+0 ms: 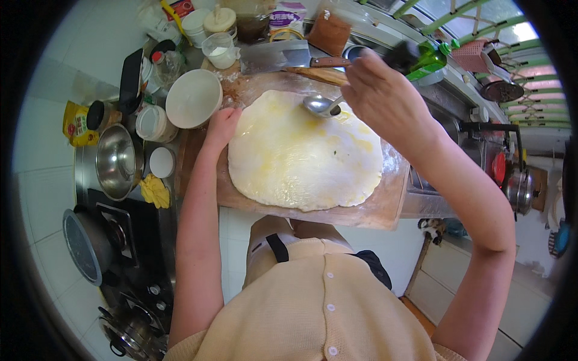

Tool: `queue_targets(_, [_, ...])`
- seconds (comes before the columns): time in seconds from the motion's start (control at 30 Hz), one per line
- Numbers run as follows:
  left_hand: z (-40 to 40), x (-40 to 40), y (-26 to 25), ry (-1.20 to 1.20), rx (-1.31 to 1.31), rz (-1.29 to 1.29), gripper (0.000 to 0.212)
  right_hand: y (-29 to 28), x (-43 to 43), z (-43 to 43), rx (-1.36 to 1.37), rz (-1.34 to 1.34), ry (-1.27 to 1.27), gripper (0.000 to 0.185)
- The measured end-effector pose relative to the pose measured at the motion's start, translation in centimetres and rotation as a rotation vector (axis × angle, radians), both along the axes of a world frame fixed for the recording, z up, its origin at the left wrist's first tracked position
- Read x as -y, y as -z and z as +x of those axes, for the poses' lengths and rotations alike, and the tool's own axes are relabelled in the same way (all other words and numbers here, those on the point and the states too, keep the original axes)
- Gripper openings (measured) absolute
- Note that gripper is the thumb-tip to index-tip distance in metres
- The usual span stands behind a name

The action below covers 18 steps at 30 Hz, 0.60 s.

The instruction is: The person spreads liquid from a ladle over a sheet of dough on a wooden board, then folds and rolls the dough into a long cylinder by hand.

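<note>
A wide, thin sheet of rolled dough (pixel 298 167) with a glossy yellow coating, probably oil, lies on a floured wooden board (pixel 361 219). My right hand (pixel 386 92) grips the handle of a metal spoon (pixel 319 106). The spoon's bowl is over the dough's far part; whether it touches is unclear. At the dough's upper left edge, my left hand (pixel 222 128) is beside a white bowl (pixel 194 99). I cannot tell if its fingers hold the dough edge. Beyond the dough lies a cleaver (pixel 275 56) with a wooden handle, alongside a wooden rolling pin (pixel 318 75).
A small plastic cup (pixel 220 50) of white powder stands behind the board. Left are a steel bowl (pixel 118 162), a yellow cloth (pixel 155 191) and a gas stove (pixel 135 239). A green bottle (pixel 426 58) stands far right, near the sink (pixel 445 119).
</note>
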<state>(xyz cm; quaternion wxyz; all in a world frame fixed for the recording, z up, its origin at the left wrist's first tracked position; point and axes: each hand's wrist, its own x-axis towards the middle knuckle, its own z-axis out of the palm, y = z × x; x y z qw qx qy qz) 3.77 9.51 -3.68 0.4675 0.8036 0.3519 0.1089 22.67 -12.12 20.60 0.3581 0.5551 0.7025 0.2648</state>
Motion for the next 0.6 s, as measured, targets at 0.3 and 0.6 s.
queue_targets(0.3, [-0.5, 0.7, 1.1, -0.077, 0.078, -0.067, 0.034, 0.3, -3.5, -0.8, -0.065, -0.056, -0.146, 0.013])
queue_targets(0.6, [-0.7, -0.6, 2.1, -0.082, 0.017, -0.140, 0.036, -1.2, -0.9, 0.6, -0.413, 0.124, 0.112, 0.026])
